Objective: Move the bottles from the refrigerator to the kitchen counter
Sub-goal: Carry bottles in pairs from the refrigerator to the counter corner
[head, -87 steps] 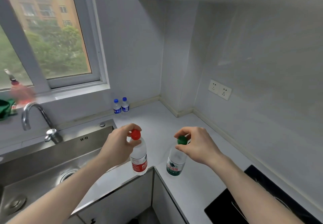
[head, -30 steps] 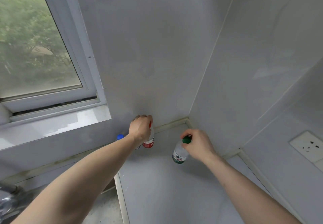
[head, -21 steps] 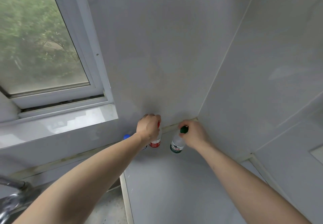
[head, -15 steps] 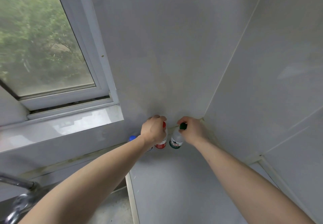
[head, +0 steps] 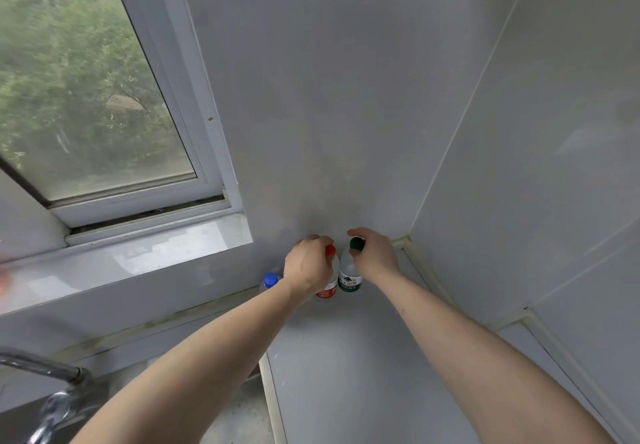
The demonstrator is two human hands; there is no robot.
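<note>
While both our arms reach to the far corner of the grey counter (head: 346, 374), our left hand (head: 306, 265) curls round the neck of the red-capped water bottle (head: 329, 289), and our right hand (head: 374, 256) pinches the green cap of the green-labelled bottle (head: 349, 279). These two bottles stand upright, touching side by side, close to the back wall. Just left of them stands a blue-capped bottle (head: 270, 279). At near left we see a steel tap (head: 52, 398) below the window (head: 86, 80).
</note>
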